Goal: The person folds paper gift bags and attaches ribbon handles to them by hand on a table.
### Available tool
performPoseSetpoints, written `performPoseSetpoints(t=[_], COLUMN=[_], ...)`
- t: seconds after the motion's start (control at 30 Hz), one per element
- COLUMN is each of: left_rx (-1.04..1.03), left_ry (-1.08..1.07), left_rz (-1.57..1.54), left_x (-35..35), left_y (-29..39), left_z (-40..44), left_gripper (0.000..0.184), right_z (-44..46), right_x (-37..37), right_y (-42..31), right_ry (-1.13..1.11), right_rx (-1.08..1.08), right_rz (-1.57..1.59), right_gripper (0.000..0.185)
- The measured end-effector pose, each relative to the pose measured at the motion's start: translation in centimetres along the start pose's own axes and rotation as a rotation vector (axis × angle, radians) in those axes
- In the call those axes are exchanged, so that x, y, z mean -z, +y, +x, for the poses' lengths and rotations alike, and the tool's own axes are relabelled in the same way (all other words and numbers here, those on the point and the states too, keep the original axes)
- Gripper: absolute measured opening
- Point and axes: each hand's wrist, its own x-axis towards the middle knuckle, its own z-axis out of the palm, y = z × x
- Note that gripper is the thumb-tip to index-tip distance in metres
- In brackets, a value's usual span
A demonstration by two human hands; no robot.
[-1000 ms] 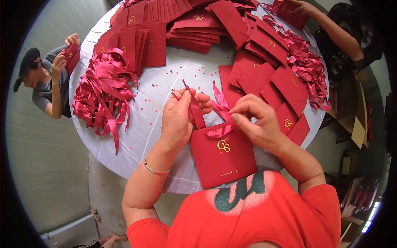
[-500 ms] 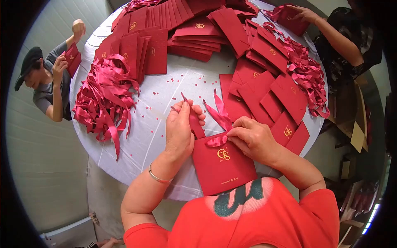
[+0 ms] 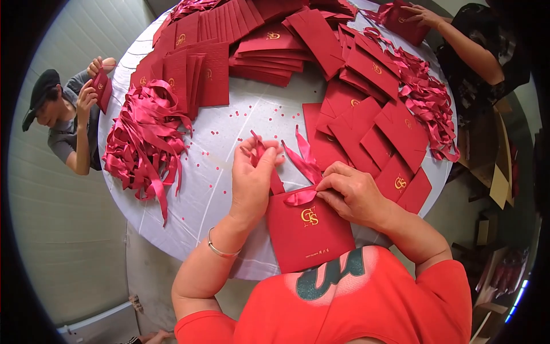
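A red paper bag [image 3: 309,239] with a gold logo leans against my red shirt at the table's near edge. Across its top runs a pink satin ribbon [image 3: 300,198], one part lying over the front and loose ends rising behind. Between the thumb and fingers of my left hand [image 3: 255,180] is a ribbon strand above the bag's upper left corner. My right hand [image 3: 353,194] pinches the ribbon at the upper right of the bag, its fingertips against the top edge.
A heap of pink ribbons [image 3: 143,140] lies at the left, another heap [image 3: 427,109] at the right. Stacks of red bags [image 3: 266,49] ring the round white table [image 3: 223,149], which has red paper dots. People sit at left and upper right, each handling a bag.
My left thumb has come down and bent, and that hand has turned slightly on the ribbon strand. My right hand stays nearly still. The person at left has brought both hands together on a bag.
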Motion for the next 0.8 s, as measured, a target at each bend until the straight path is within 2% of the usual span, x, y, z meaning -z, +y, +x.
performPoseSetpoints(t=[0.03,0.07,0.13,0.17,0.2,0.27,0.3,0.37,0.5,0.8], left_rx=[-0.146,-0.356,-0.715,-0.882,-0.883,-0.577,-0.601,-0.675,-0.489,-0.43], left_ry=[-0.015,0.005,0.08,0.155,0.154,-0.173,-0.128,-0.313,-0.469,-0.487], left_rz=[0.168,0.438,0.912,1.066,1.066,0.999,0.922,0.944,1.093,1.076], left_x=[-0.1,0.5,0.6,0.4,0.5,0.7,-0.5,-0.7,-0.4,-0.2], left_y=[0.0,-0.6,1.3,2.6,3.4,4.6,4.5,3.6,2.4,2.4], left_z=[-0.1,0.1,-0.1,-0.2,-0.7,-1.8,-2.4,-2.7,-3.2,-2.8], left_gripper=[0.045,0.069,0.081,0.058,0.058,0.027,0.008,0.008,0.011,0.013], right_z=[0.0,0.1,0.1,0.1,0.1,0.2,0.2,0.2,0.2,0.3], right_x=[0.0,0.1,0.2,0.2,0.2,0.2,0.2,0.1,0.0,0.1], right_y=[0.0,0.0,-0.1,-0.1,-0.1,-0.1,-0.1,-0.1,0.0,0.4], right_ry=[0.003,0.004,0.002,0.002,-0.007,-0.016,-0.015,-0.015,-0.004,-0.003], right_rx=[0.002,0.0,0.018,0.018,0.003,-0.013,-0.011,-0.011,-0.022,-0.036], right_rz=[0.002,0.002,0.009,0.009,0.027,0.043,0.042,0.036,0.047,0.111], right_gripper=[0.013,0.013,0.014,0.014,0.014,0.014,0.014,0.013,0.01,0.011])
